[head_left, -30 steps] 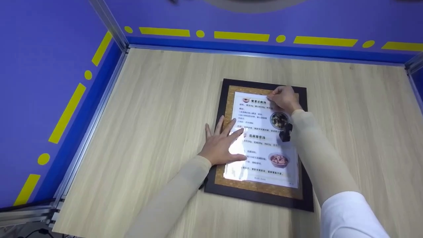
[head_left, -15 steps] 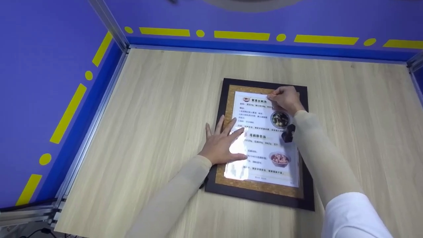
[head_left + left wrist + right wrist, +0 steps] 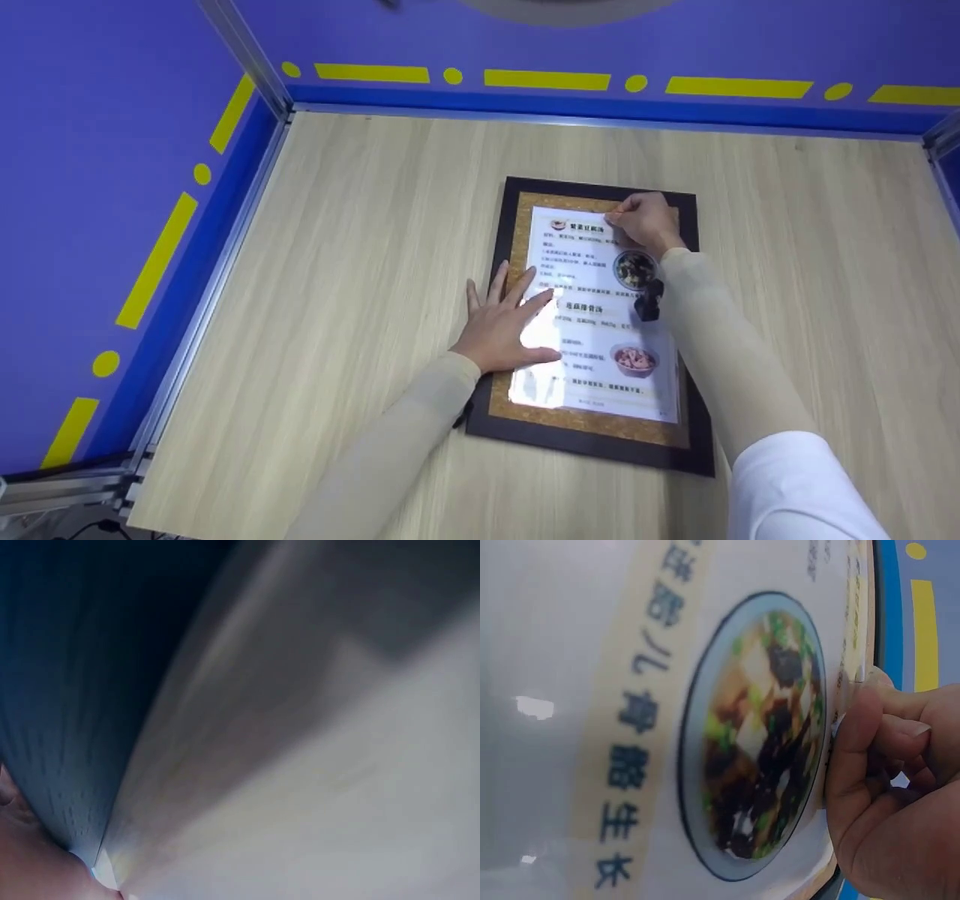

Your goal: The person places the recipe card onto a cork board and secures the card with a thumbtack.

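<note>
A glossy recipe sheet (image 3: 592, 345) with printed text and two food pictures lies on a cork board (image 3: 585, 429) with a black frame (image 3: 577, 448). My left hand (image 3: 499, 334) rests flat with spread fingers across the sheet's left side and the frame. At the sheet's top edge, the right hand (image 3: 646, 223) pinches with curled fingers; I cannot tell what tiny thing is between its fingertips. Up close in the right wrist view, thumb and fingers (image 3: 851, 735) meet at that edge, beside the printed soup bowl (image 3: 757, 735). The left wrist view is mostly blurred, with skin at lower left.
The board lies on a pale wooden table (image 3: 360, 225). Blue panels (image 3: 97, 187) with yellow marks and metal rails bound the table at the left and back. A black wrist camera (image 3: 649, 300) sits under the right forearm, over the sheet. Cables (image 3: 105, 525) show at lower left.
</note>
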The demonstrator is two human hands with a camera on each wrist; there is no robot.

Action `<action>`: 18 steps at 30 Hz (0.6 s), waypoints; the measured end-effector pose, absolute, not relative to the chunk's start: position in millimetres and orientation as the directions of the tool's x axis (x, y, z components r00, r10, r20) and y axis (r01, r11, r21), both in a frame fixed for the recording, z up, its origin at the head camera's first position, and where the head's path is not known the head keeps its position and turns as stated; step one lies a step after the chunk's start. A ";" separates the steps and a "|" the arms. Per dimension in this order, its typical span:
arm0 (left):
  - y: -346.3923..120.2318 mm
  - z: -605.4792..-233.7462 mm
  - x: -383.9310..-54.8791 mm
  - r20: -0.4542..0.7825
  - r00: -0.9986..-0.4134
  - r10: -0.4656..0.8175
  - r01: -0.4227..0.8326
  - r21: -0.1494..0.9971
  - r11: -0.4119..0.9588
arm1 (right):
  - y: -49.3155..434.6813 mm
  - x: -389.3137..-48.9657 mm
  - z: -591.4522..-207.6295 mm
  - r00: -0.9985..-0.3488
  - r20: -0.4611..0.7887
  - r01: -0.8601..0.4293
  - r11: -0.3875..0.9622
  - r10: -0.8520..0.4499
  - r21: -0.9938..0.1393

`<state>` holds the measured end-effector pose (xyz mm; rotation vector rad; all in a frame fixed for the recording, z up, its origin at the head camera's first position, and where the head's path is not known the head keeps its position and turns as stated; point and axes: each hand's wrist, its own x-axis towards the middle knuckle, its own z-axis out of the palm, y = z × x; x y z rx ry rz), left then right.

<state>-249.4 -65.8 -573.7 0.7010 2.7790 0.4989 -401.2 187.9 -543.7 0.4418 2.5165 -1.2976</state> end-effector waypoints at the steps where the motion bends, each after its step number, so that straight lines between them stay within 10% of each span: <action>1: -65.8 -573.8 -249.7 -0.138 -0.859 0.493 0.415 0.378 0.828 | 187.6 -401.6 -543.5 -0.916 -0.374 0.387 0.559 0.145 -0.733; 18: -65.5 -571.2 -248.7 -0.138 -0.864 0.485 0.412 0.361 0.837 | 187.5 -397.6 -542.6 -0.910 -0.382 0.408 0.516 0.163 -0.753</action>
